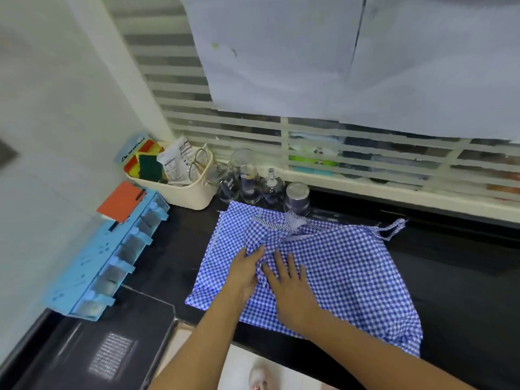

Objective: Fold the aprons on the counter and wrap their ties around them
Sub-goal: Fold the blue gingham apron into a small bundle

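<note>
Our left hand [244, 274] and right hand [290, 289] press flat on the checked apron [346, 266], fingers [279, 260] straight, gripping nothing; cream basket [184, 197] holds sponges [148, 166], a packet [175, 159], scissors [198, 161].

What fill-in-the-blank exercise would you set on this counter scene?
The left hand and right hand rest on a blue-and-white checked cloth apron spread on the ____ counter.
The cream plastic basket holds a green-and-yellow ____.
The clear drinking glasses beside the basket stand upside ____.
Missing words: black; sponge; down.
</note>
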Motion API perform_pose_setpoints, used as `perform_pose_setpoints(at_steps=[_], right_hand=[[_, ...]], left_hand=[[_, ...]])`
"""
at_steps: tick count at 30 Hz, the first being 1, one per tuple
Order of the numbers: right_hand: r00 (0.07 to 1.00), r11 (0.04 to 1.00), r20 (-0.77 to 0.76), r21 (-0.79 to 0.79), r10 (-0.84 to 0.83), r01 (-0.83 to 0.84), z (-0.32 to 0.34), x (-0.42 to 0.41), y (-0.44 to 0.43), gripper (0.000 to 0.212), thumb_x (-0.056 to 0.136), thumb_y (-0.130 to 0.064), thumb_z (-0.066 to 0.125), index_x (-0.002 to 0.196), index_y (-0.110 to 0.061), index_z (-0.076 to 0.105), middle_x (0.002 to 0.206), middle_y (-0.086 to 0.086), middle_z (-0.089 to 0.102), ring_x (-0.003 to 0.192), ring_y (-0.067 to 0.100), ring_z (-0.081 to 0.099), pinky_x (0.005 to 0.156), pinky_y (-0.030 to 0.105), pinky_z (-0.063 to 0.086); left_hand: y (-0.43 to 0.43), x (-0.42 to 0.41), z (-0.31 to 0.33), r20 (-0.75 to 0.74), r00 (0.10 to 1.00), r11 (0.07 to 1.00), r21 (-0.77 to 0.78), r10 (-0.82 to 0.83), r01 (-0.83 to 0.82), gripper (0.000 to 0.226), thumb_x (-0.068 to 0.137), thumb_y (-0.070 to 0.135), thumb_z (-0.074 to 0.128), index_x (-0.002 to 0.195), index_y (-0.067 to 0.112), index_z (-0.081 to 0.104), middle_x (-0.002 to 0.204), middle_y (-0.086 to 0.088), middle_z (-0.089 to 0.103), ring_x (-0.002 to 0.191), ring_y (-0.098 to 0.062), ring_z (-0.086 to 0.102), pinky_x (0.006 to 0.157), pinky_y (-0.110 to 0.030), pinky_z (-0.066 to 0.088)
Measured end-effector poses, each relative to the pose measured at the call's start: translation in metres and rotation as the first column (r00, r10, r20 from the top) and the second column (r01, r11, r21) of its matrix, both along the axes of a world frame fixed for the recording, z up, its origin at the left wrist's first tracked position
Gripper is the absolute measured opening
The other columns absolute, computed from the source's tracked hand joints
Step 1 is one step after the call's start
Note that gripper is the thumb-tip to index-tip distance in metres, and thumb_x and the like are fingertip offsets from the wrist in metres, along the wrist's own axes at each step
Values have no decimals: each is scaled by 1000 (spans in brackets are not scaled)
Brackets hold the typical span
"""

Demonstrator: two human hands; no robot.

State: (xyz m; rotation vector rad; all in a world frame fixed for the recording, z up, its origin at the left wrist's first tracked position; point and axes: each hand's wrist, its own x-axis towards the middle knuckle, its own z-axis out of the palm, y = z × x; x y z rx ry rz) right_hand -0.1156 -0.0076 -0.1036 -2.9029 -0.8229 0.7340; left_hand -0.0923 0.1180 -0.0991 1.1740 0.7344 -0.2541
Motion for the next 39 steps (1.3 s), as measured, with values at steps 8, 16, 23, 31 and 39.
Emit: perform_pose_setpoints(at_steps=[8,16,23,31,39], right_hand=[[994,952,-42,285,-101,109,23,50,-32,67,97,-44,46,153,-20,16,161,2,-1,148,22,1,118,32,6],[978,975,-83,102,-189,197,61,143,-91,83,87,-44,65,151,-17,20,157,4,22,144,22,21,116,33,19],[912,978,-362,-145,-195,151,47,171,-109,98,75,-55,71,151,-19,22,156,1,27,140,21,30,114,35,26],[803,947,-508,-233,-312,221,34,184,-124,114,65,-79,57,152,-18,17,159,1,16,145,23,19,118,43,15],[839,976,-524,67,-144,209,40,194,-134,70,66,-62,72,123,-23,60,122,-13,59,109,5,55,108,34,38]], left_hand=[[36,10,-1,-77,973,883,-408,219,-231,44,102,36,35,118,3,58,115,-17,64,106,-31,60,82,-44,49],[42,23,-7,-52,980,807,-560,191,-187,39,100,32,40,122,5,58,121,-16,64,112,-31,58,91,-46,45],[35,28,-14,-172,931,769,-527,322,-363,45,104,30,31,137,2,44,137,-19,50,123,-34,48,96,-48,37],[32,41,-29,-219,918,821,-412,332,-395,48,104,34,31,141,4,40,142,-18,46,130,-34,44,99,-47,38],[29,59,-36,-151,949,865,-390,278,-315,35,102,32,38,116,6,56,117,-13,62,97,-28,60,83,-44,46]])
